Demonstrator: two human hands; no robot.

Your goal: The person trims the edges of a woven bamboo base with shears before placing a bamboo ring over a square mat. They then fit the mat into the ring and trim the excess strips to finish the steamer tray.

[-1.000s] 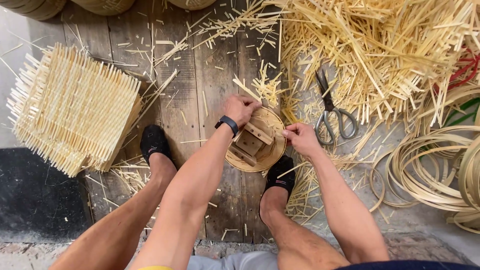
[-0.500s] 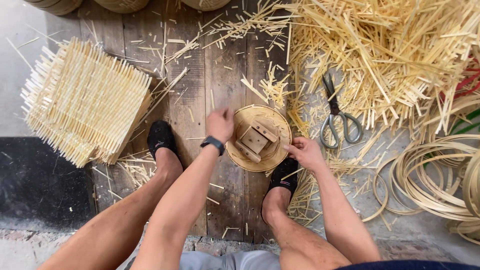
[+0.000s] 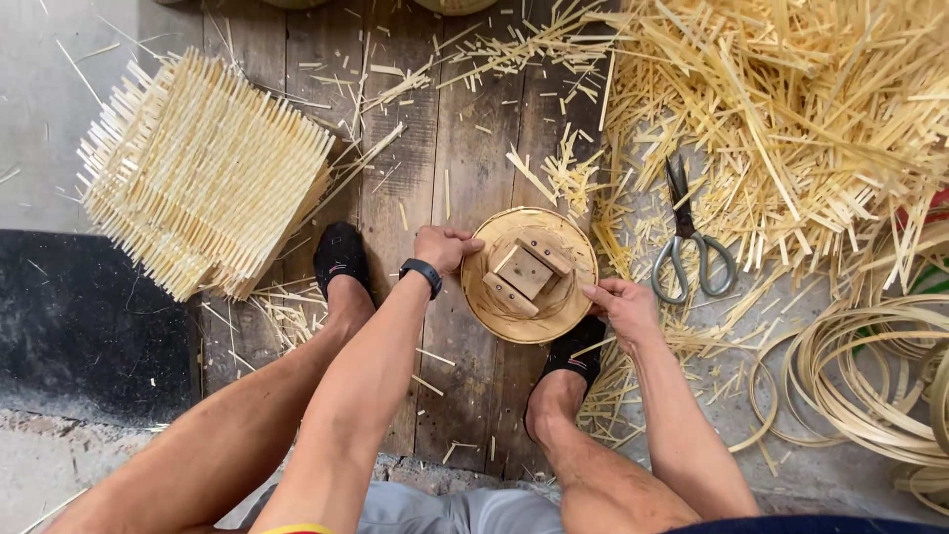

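A round woven bamboo disc (image 3: pixel 497 316) with small wooden blocks (image 3: pixel 525 272) on top sits between my feet on the wooden boards. My left hand (image 3: pixel 443 247), with a black wristband, grips the disc's left rim. My right hand (image 3: pixel 621 307) holds its right rim, fingers curled over the edge. Both feet wear black shoes; the right shoe (image 3: pixel 573 358) lies partly under the disc.
A stack of woven bamboo mats (image 3: pixel 203 173) lies at the left. Scissors (image 3: pixel 687 242) rest right of the disc beside a large heap of bamboo strips (image 3: pixel 791 109). Coiled bamboo hoops (image 3: pixel 870 376) lie at the right. Loose slivers litter the boards.
My left hand has come down from the top of the disc to its left rim. My right hand stays on the right rim. The disc has turned slightly.
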